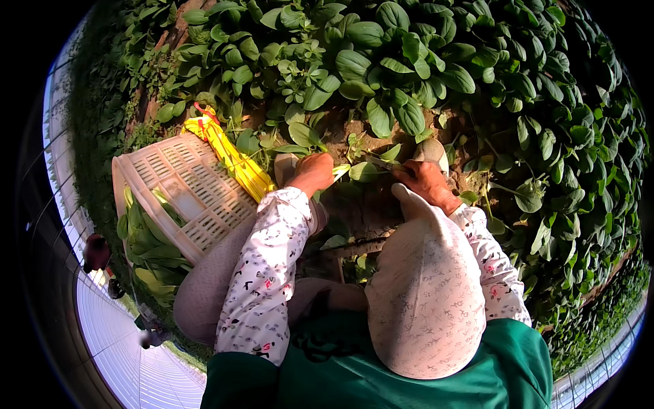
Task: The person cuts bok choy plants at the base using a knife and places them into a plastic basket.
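My left hand [312,174] is closed around a leafy green plant [305,135]. Its broad leaves stick out above the fist, and its pale stem end [341,171] points to the right. My right hand [429,181] grips a knife [379,162], the blade turned left toward that stem end; the handle is mostly hidden by the fingers. Between the two hands lies a single green leaf [364,172] close to the soil. Whether the blade touches the leaf, I cannot tell.
At left, a slatted plastic crate [189,199] leans on its side with picked greens [153,250] inside. Yellow plastic strips or bags [230,153] with a red tie lie over it. Dense leafy greens [393,66] grow ahead and right. Shoes [431,151] flank the bare soil. People [97,253] are far left.
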A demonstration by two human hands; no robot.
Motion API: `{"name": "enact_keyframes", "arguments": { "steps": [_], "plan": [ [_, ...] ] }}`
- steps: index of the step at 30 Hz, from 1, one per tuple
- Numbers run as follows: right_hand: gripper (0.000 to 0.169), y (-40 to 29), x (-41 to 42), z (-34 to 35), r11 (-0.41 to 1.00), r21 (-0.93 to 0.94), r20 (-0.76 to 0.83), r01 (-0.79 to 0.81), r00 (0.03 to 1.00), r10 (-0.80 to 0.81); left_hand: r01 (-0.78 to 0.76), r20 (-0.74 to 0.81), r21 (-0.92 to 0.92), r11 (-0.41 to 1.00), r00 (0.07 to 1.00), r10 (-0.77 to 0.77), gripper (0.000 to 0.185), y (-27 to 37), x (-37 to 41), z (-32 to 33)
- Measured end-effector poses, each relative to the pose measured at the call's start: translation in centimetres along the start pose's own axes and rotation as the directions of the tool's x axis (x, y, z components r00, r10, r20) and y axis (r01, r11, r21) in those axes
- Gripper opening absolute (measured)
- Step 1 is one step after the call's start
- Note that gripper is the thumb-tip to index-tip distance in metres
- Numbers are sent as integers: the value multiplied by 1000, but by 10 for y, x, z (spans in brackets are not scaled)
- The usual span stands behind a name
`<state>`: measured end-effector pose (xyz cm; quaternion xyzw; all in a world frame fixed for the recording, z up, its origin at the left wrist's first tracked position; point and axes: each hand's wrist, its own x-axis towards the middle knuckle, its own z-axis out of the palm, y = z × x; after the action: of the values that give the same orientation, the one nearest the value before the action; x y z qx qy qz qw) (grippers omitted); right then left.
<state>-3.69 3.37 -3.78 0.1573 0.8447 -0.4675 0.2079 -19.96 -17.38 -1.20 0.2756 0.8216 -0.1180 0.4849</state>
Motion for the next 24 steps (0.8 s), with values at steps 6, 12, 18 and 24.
{"name": "enact_keyframes", "arguments": {
  "steps": [6,12,18,24],
  "plan": [
    [31,-18,-27,-32,297,936,141,-190,974,177,-392,187,-475,788,830,526,32,52,6,-46],
    [22,-4,-38,-18,334,942,-46,-45,965,259,-505,0,-410,759,832,554,46,125,17,-16],
    [28,42,-65,-27,298,954,-176,-8,793,583,-606,-234,94,790,758,609,24,187,14,-61],
    [30,34,-23,-41,474,874,-379,106,760,529,-304,-456,537,787,679,575,11,206,69,-139]
  ]
}}
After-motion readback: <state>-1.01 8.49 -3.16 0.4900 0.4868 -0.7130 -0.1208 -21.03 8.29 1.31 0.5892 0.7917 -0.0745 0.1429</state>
